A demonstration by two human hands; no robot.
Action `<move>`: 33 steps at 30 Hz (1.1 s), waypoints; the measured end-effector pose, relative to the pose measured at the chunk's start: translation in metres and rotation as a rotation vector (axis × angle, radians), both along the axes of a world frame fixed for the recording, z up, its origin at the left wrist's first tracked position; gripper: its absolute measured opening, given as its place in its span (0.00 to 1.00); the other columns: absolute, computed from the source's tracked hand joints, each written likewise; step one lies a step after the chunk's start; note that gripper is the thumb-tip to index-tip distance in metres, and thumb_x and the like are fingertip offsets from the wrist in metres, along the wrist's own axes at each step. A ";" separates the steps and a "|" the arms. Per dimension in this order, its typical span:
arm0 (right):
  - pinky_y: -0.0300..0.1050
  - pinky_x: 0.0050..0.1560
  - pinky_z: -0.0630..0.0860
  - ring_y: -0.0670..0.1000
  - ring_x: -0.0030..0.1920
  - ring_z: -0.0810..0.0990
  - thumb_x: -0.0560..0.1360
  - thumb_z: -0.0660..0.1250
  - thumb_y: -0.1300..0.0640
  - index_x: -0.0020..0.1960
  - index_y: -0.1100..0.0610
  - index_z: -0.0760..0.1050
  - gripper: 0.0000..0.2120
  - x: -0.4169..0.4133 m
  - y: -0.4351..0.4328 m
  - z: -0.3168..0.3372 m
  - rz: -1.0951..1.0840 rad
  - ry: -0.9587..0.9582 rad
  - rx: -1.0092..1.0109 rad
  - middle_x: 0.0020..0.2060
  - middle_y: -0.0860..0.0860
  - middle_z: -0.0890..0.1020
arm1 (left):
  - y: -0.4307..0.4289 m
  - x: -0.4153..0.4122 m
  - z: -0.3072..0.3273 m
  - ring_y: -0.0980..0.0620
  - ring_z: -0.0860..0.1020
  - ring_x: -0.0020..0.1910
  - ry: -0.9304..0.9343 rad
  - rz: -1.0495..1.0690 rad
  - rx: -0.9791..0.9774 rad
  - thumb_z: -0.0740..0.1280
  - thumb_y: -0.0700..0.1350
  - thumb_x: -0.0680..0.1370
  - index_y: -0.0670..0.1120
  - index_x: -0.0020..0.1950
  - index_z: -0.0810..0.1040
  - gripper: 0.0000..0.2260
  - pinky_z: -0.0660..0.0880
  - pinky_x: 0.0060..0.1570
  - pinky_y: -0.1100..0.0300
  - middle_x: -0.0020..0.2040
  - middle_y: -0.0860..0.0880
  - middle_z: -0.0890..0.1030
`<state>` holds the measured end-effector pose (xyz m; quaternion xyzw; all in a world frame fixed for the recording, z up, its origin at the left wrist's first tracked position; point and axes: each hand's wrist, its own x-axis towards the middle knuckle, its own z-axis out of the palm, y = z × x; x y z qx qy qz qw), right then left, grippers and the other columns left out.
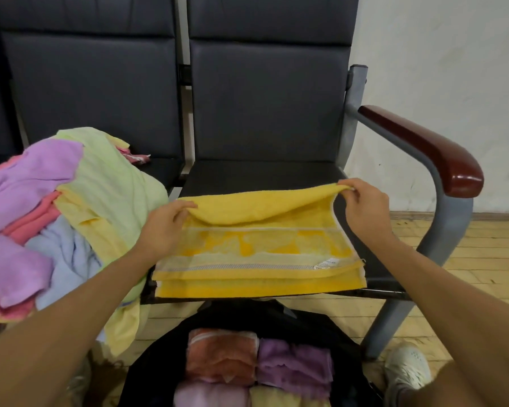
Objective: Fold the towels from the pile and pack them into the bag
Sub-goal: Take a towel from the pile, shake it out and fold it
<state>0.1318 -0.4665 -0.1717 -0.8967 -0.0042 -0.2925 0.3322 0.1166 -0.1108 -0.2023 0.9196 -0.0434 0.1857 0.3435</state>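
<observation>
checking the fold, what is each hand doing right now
Left hand: pinching the far left corner of the yellow towel.
Right hand: pinching its far right corner.

Centre frame: towel (259, 259) on the bench (262, 171) before you; pile (41, 215) left of it; bag (153, 353) below on floor (476, 259), folded towels (294, 368) inside.

Yellow towel (259, 259) half-folded on seat, pastel pile (56, 207) left, bag (306, 327) below

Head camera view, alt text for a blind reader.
Left hand and right hand pinch the far corners of a yellow towel, mid-fold on a chair seat. Loose towels lie piled left; folded towels sit in a black bag below.
</observation>
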 end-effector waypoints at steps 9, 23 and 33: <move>0.36 0.48 0.73 0.47 0.43 0.81 0.82 0.60 0.59 0.57 0.58 0.79 0.10 -0.032 -0.028 0.013 0.030 0.043 0.021 0.47 0.53 0.82 | -0.013 -0.034 0.027 0.50 0.82 0.48 -0.074 -0.017 -0.403 0.56 0.42 0.84 0.45 0.58 0.75 0.09 0.79 0.47 0.59 0.52 0.46 0.80; 0.37 0.48 0.68 0.46 0.47 0.73 0.82 0.61 0.55 0.72 0.53 0.69 0.19 -0.042 -0.018 -0.006 0.335 0.603 -0.568 0.61 0.53 0.78 | 0.011 -0.042 0.006 0.50 0.74 0.62 0.359 -0.273 0.359 0.58 0.39 0.82 0.50 0.70 0.68 0.17 0.72 0.59 0.58 0.68 0.51 0.73; 0.42 0.40 0.70 0.52 0.43 0.76 0.83 0.57 0.57 0.53 0.54 0.78 0.10 -0.004 -0.009 -0.031 0.197 0.390 -0.367 0.44 0.51 0.79 | -0.003 -0.016 -0.005 0.44 0.77 0.54 0.151 0.010 0.320 0.56 0.37 0.82 0.46 0.66 0.75 0.16 0.72 0.53 0.55 0.60 0.43 0.79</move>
